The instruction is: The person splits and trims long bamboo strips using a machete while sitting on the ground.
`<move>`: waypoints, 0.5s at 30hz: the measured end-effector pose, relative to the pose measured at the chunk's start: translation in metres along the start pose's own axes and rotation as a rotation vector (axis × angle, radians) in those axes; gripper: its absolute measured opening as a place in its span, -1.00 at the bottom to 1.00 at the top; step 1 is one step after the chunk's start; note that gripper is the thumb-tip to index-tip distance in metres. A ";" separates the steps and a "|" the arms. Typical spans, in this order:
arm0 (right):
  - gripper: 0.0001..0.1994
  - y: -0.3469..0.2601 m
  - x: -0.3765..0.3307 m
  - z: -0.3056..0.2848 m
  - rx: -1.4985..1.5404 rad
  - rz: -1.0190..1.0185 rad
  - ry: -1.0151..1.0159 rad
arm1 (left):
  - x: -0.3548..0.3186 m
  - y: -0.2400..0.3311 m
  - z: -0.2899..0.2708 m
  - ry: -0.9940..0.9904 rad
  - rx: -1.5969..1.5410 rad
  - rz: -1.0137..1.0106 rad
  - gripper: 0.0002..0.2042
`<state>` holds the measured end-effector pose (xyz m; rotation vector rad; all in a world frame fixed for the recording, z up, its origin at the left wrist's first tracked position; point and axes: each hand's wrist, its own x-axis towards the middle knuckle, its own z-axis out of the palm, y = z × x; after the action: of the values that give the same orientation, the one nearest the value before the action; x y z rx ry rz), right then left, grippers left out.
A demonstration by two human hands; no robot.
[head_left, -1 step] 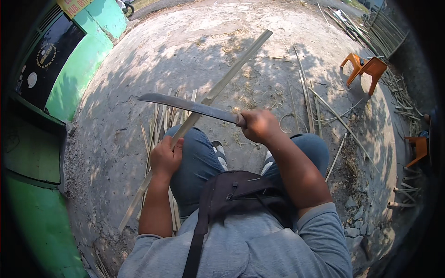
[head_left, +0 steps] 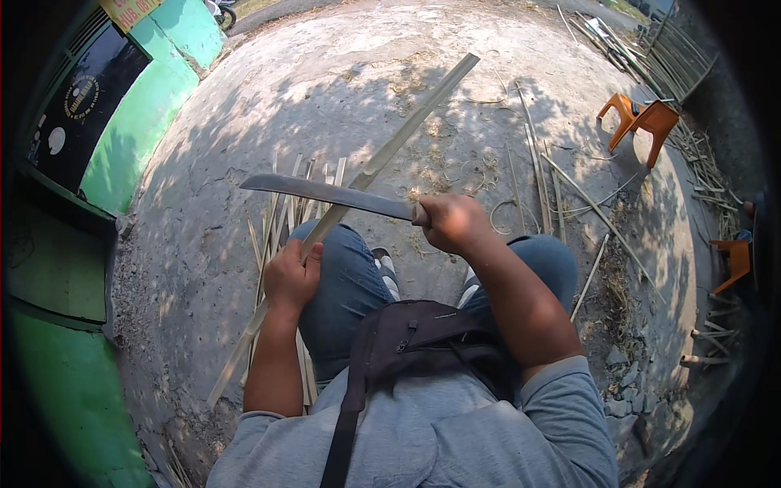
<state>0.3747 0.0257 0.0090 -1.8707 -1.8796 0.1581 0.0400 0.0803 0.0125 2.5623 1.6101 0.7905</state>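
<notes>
**Blade laid across a long bamboo strip**

The fingers (head_left: 303,262) of the left hand (head_left: 291,276) are clenched around a long bamboo strip (head_left: 390,150), gripping it just above the left knee. From that grip the strip's long axis runs up and to the right, away from the body, to a squared tip far out over the ground; its lower end passes behind the hand and slants down to the left, toward the concrete ground (head_left: 342,89).

The right hand (head_left: 450,221) is closed tight on the handle of a large knife (head_left: 333,193). The blade points left, nearly level, and crosses the strip just ahead of the left hand, so blade and strip form a shallow cross. The left hand is the nearer of the two to the crossing point.

Beyond the knees, more split bamboo strips (head_left: 281,211) lie bundled on the ground beside the left leg, and loose slivers (head_left: 545,183) scatter to the right. An orange plastic chair (head_left: 643,120) lies tipped over farther off, near a green wall (head_left: 138,122) opposite.
</notes>
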 end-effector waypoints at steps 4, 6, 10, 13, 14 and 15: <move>-0.94 0.019 0.004 -0.007 0.011 0.037 0.044 | -0.002 0.003 -0.002 -0.007 0.016 0.013 -0.47; -0.92 0.031 0.013 -0.014 0.015 0.147 0.045 | 0.000 0.004 0.000 -0.002 0.002 0.011 -0.48; -0.84 0.047 0.017 -0.017 0.160 0.375 0.065 | 0.003 0.007 -0.004 -0.031 0.043 0.020 -0.48; -0.86 0.028 0.008 -0.007 0.076 0.235 -0.045 | 0.005 0.011 -0.010 -0.104 0.031 -0.047 -0.49; -0.89 0.023 0.002 0.002 0.036 0.112 -0.017 | 0.006 0.012 -0.011 -0.105 0.042 -0.040 -0.49; -0.91 0.007 -0.001 -0.001 0.021 0.080 -0.072 | 0.005 0.012 -0.010 -0.106 0.053 -0.034 -0.49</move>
<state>0.3813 0.0249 0.0064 -1.9513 -1.8430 0.2735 0.0479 0.0767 0.0268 2.5561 1.6605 0.6068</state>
